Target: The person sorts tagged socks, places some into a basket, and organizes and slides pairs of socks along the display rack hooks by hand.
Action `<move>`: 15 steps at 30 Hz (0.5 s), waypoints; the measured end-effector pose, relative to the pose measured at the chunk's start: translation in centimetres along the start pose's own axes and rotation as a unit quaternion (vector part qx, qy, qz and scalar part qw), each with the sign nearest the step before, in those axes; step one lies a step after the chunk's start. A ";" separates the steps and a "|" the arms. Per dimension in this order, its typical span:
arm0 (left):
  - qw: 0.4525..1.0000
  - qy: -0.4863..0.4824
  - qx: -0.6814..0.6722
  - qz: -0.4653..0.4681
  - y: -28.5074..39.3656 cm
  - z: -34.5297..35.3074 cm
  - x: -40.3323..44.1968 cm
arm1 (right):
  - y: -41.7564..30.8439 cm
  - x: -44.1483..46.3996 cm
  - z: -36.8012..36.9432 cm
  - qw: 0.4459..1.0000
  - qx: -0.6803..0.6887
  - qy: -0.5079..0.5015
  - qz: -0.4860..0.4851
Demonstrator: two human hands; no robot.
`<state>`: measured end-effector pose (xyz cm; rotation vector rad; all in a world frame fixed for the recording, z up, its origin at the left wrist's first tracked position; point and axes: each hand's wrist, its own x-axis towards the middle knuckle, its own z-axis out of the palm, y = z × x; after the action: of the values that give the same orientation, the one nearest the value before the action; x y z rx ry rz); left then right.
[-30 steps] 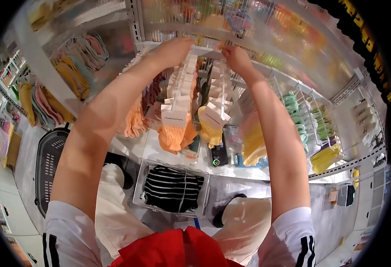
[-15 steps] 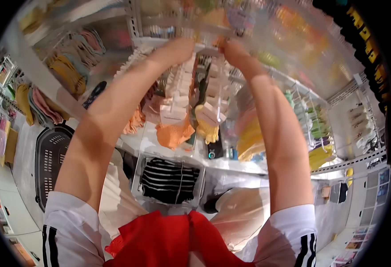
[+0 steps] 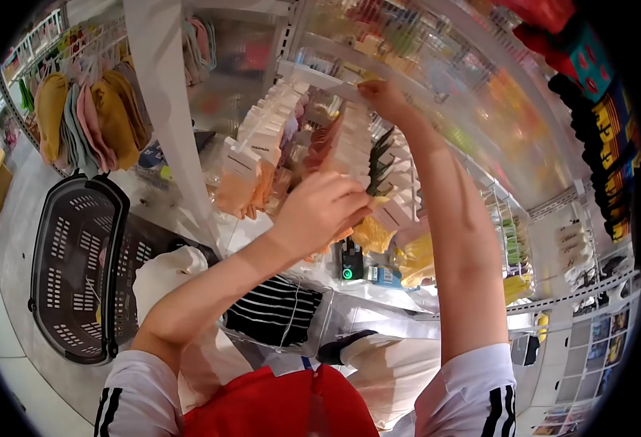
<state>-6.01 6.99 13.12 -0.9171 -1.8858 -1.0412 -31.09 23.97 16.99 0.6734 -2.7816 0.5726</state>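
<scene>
My left hand (image 3: pixel 324 207) is closed at the front end of a hanging row of white-carded items, its fingers curled over something too hidden to name. Beside it hangs a yellow ruffled item (image 3: pixel 373 234) under a white card. My right hand (image 3: pixel 384 98) is closed high up at the white rack rail (image 3: pixel 319 76); what its fingertips hold, if anything, is too small to tell. Orange ruffled items (image 3: pixel 236 191) hang under white cards left of my left hand. A black device with a green light (image 3: pixel 350 261) lies on the white shelf below.
A black perforated basket (image 3: pixel 72 269) stands on the floor at left. Black-and-white striped cloth (image 3: pixel 275 309) fills a clear bin by my legs. Mustard and pink cloths (image 3: pixel 93 120) hang upper left. A white post (image 3: pixel 167 109) rises between the racks. Yellow items (image 3: pixel 416 261) hang near my right forearm.
My left hand has come down from the rail to the front of the hanging row. My right hand stays near the rail. The view has turned left, showing more of the basket.
</scene>
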 end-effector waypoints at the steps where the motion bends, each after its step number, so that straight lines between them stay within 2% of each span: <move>1: 1.000 -0.005 -0.009 0.000 -0.2 0.1 -0.2 | -0.4 0.0 0.2 1.000 -0.023 -0.001 0.000; 4: 0.997 0.005 -0.055 -0.049 -0.3 -0.1 -1.0 | -1.3 -0.6 0.3 0.999 -0.030 0.014 0.007; 8: 0.996 0.036 -0.081 -0.014 -0.6 -0.2 -0.6 | -1.9 -1.1 0.1 0.999 -0.034 0.028 -0.014; 11: 0.992 0.058 -0.107 -0.030 -0.4 -0.1 -0.3 | -2.1 -1.5 0.8 0.996 -0.021 0.083 -0.038; 15: 0.994 0.064 -0.089 -0.022 -0.5 0.4 -0.3 | -1.6 -1.5 1.2 0.994 0.003 0.095 -0.052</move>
<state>-6.42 7.13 12.57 -0.8905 -1.7342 -1.2804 -29.15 22.72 16.01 0.7205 -2.5525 0.5910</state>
